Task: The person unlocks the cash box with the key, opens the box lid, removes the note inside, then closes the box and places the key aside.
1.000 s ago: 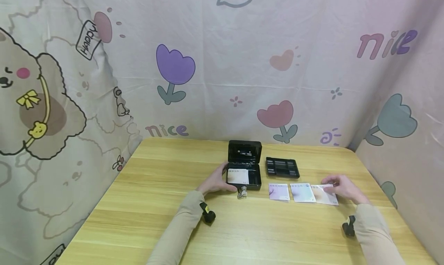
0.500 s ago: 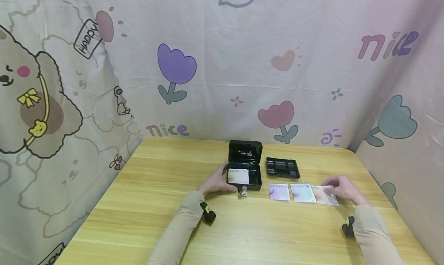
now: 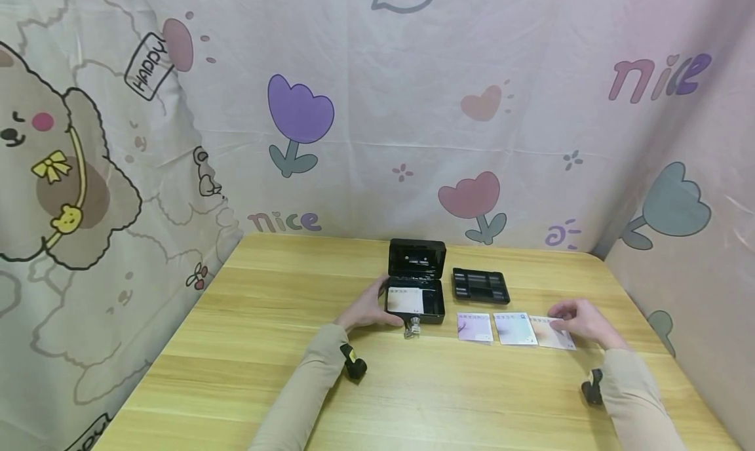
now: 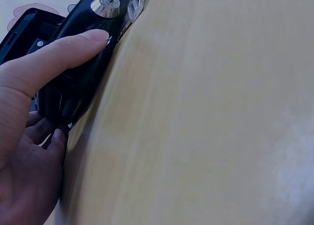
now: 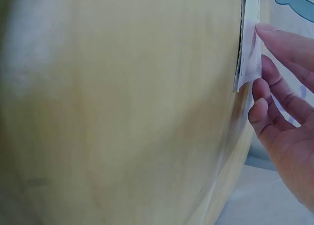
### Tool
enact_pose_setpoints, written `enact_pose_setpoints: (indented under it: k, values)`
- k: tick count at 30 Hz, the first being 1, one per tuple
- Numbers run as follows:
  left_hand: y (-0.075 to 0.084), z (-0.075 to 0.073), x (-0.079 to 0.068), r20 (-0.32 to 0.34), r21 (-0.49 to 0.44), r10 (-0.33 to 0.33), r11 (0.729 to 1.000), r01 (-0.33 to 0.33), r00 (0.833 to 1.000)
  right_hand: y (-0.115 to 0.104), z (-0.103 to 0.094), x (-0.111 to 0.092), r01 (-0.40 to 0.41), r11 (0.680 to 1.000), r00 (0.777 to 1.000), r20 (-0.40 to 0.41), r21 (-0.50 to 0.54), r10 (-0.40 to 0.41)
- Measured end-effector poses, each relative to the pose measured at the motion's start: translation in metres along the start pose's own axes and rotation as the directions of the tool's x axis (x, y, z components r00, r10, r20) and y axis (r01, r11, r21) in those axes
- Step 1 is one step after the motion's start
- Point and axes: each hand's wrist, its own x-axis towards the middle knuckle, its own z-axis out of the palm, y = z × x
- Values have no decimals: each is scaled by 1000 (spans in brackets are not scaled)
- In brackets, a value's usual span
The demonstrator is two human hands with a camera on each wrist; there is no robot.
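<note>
A small black cash box (image 3: 435, 318) stands with its lid raised and a stack of pale paper notes (image 3: 405, 300) in its left part. My left hand (image 3: 367, 308) grips the box's left front corner, thumb along the front and fingers round the side. Keys (image 3: 411, 326) hang from the lock at the front. Toward the right of the table, my right hand (image 3: 580, 321) pinches the edge of an orange-tinted paper note (image 3: 548, 336), thumb on top; the curled edge of this paper (image 5: 251, 58) shows in the right wrist view.
A greenish note (image 3: 516, 328) and a purple note (image 3: 474, 328) lie in a row left of the orange one. Behind them is a black compartment tray (image 3: 480, 300). A patterned cloth (image 3: 366, 110) hangs behind the wooden table (image 3: 442, 392).
</note>
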Motion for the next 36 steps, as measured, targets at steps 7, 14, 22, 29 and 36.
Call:
enact_pose_setpoints:
  k: [7, 14, 22, 29, 36]
  values:
    - [1, -1, -1, 4, -2, 1, 1000, -1, 1000, -3, 0, -1, 24, 1000, 998, -55, -14, -25]
    - [1, -1, -1, -1, 5, 6, 1000, -6, 1000, -21, 0, 0, 110, 993, 984, -139, -31, -114]
    - [1, -1, -2, -7, -3, 5, 1000, -5, 1000, -49, 5, 5, 192, 981, 962, -197, -4, -189]
    - [-1, 1, -1, -12, -26, 6, 1000, -6, 1000, -72, 11, 10, 268, 961, 945, -212, 66, -248]
    - [-1, 1, 1, -10, -31, 6, 1000, -6, 1000, -97, 21, 15, 342, 931, 927, -210, 126, -312]
